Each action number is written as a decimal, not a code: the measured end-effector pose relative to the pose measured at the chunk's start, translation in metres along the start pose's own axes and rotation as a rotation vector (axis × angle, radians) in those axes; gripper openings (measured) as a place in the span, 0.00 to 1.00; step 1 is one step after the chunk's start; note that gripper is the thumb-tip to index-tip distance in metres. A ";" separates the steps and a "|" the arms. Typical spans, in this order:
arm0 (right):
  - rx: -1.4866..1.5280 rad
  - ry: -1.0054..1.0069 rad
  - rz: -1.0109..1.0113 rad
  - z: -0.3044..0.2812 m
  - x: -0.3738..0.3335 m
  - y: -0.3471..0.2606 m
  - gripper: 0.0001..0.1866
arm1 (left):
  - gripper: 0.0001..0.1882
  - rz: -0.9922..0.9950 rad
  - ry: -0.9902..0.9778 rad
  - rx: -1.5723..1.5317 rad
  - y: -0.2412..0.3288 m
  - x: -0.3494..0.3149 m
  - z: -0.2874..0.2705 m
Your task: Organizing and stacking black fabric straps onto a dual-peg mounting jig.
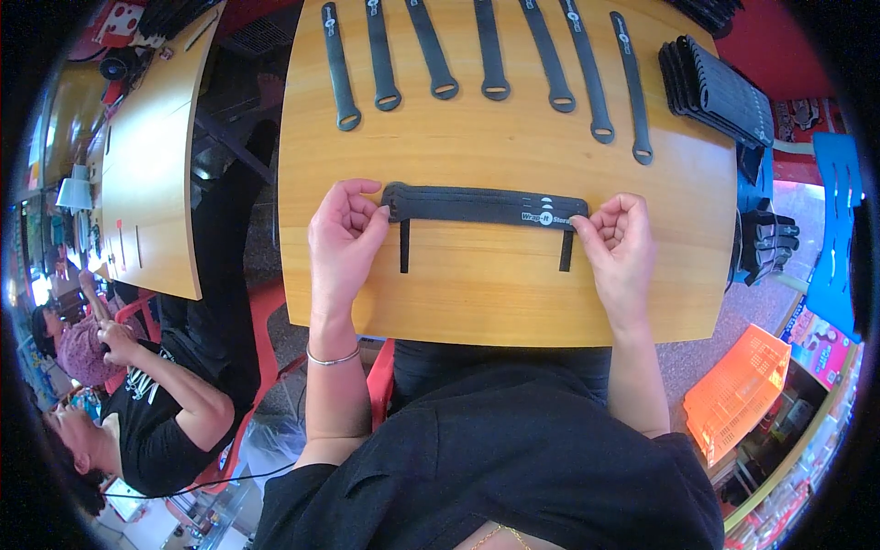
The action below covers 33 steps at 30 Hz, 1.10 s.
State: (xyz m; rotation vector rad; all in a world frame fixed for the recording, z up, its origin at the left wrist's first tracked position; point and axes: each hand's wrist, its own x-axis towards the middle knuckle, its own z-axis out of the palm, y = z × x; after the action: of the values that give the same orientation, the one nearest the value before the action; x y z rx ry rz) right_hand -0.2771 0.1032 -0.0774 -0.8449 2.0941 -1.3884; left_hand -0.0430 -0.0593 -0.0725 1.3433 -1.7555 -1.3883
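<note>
A stack of black storage straps point(467, 207) lies crosswise near the front of the wooden table. My left hand point(348, 229) pinches its left end between thumb and fingers. At the other end, beside the white print, my right hand point(619, 243) grips the right tip the same way. From beneath the stack, a narrow black strip point(404, 249) sticks out toward me near my left hand, and a second narrow strip point(566, 251) does so near my right hand. How far these strips run under the stack is hidden.
Several single black straps with slotted ends point(493, 55) lie in a row along the table's far side. A thick pile of black straps point(720, 87) sits at the far right. An orange basket point(738, 394) stands lower right. A person point(174, 394) sits at left by another table point(151, 165).
</note>
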 end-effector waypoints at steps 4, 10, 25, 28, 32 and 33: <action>-0.006 -0.004 -0.001 -0.001 0.000 -0.002 0.16 | 0.11 -0.009 0.005 -0.009 0.000 0.000 0.001; 0.007 -0.004 0.000 0.001 0.000 -0.001 0.16 | 0.12 -0.003 -0.012 -0.002 -0.001 -0.001 0.000; -0.039 0.021 -0.021 0.001 -0.001 0.000 0.15 | 0.11 -0.003 0.001 -0.036 -0.002 -0.001 0.001; -0.038 0.015 -0.021 0.001 -0.001 0.000 0.15 | 0.10 0.002 -0.011 -0.023 -0.001 -0.002 0.001; -0.040 0.017 -0.016 0.000 -0.001 -0.002 0.15 | 0.11 0.062 -0.026 0.028 -0.003 -0.004 0.001; -0.048 0.018 -0.013 0.000 -0.001 -0.003 0.15 | 0.11 0.062 -0.025 0.028 -0.003 -0.004 0.001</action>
State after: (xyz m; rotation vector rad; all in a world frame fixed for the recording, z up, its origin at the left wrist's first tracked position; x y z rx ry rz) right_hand -0.2755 0.1031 -0.0747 -0.8702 2.1469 -1.3617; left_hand -0.0415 -0.0554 -0.0753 1.2798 -1.8240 -1.3575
